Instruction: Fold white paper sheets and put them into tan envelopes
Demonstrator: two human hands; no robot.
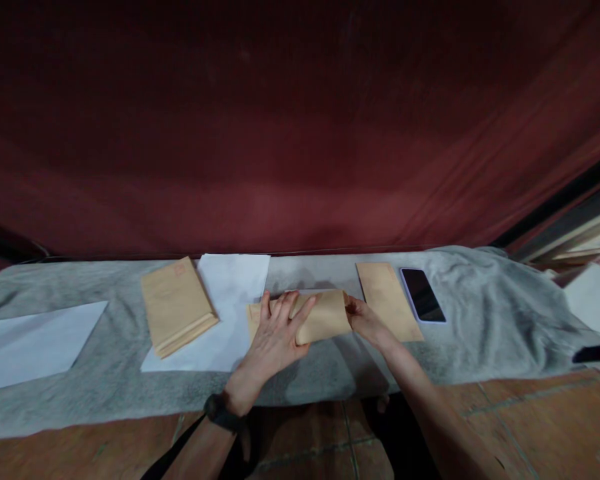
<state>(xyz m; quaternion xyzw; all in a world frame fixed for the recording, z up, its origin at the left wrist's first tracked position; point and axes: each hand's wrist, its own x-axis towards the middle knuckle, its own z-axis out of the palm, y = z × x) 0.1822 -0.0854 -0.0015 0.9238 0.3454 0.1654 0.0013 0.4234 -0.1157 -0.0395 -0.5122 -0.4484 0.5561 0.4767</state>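
Note:
A tan envelope (325, 316) lies crosswise in front of me on the grey cloth, its right part raised and curved. My left hand (279, 330) rests on its left part, fingers spread, with a dark band on the wrist. At the envelope's right end, my right hand (363, 317) has its fingers closed at the opening; the fingertips are partly hidden behind the paper. A thin white edge shows along the envelope's top. Beside my right hand lies another tan envelope (387, 300), flat.
Left of my hands, a stack of tan envelopes (175, 300) sits on white sheets (235, 280). More white paper (40, 340) lies far left. A phone (424, 296) is at the right on the grey cloth (490, 313). A dark red surface (300, 167) rises behind.

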